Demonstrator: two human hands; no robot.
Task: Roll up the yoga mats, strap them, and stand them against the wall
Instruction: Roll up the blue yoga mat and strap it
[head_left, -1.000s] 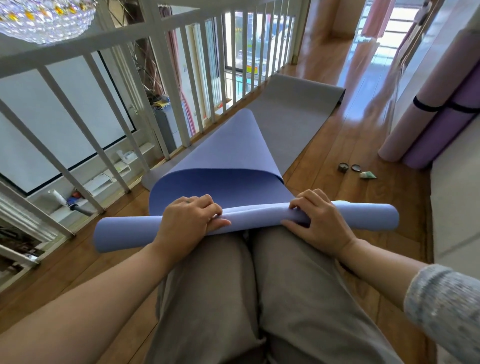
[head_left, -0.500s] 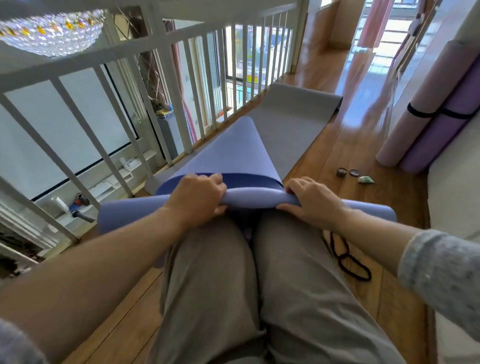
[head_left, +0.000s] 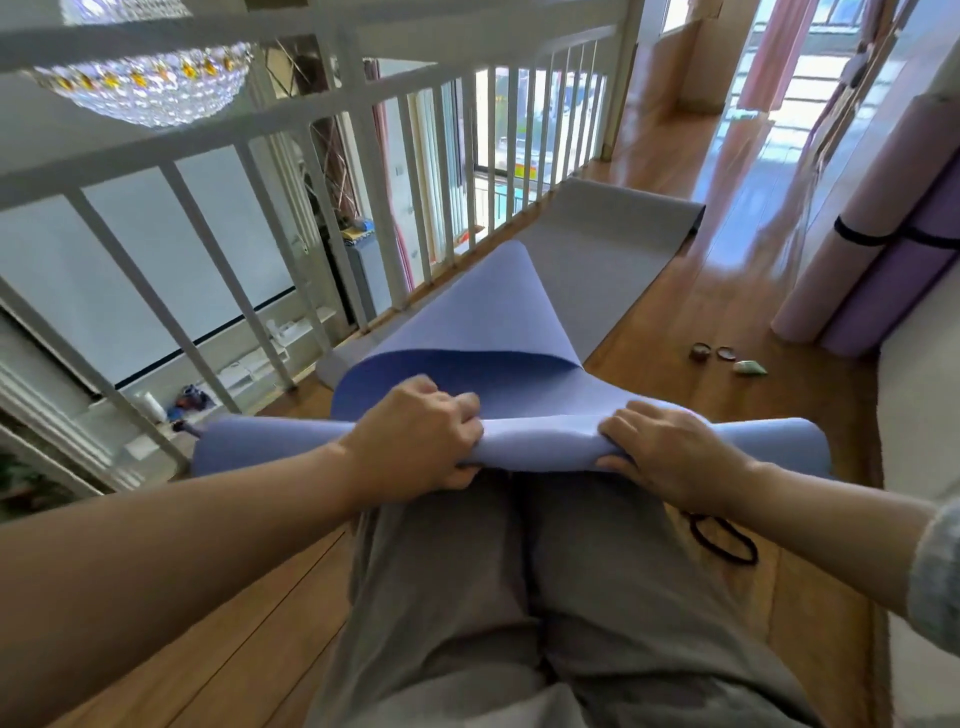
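Both hands (head_left: 545, 447) grip the blue mat (head_left: 498, 332).

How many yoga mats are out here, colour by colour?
blue mat: 1, partly rolled
grey mat: 1, flat on the floor
pink mat: 1, rolled, leaning at the wall
purple mat: 1, rolled, beside the pink one
Total: 4

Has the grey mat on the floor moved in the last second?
No. The grey mat still lies flat alongside the white railing, its far end near the same corner post.
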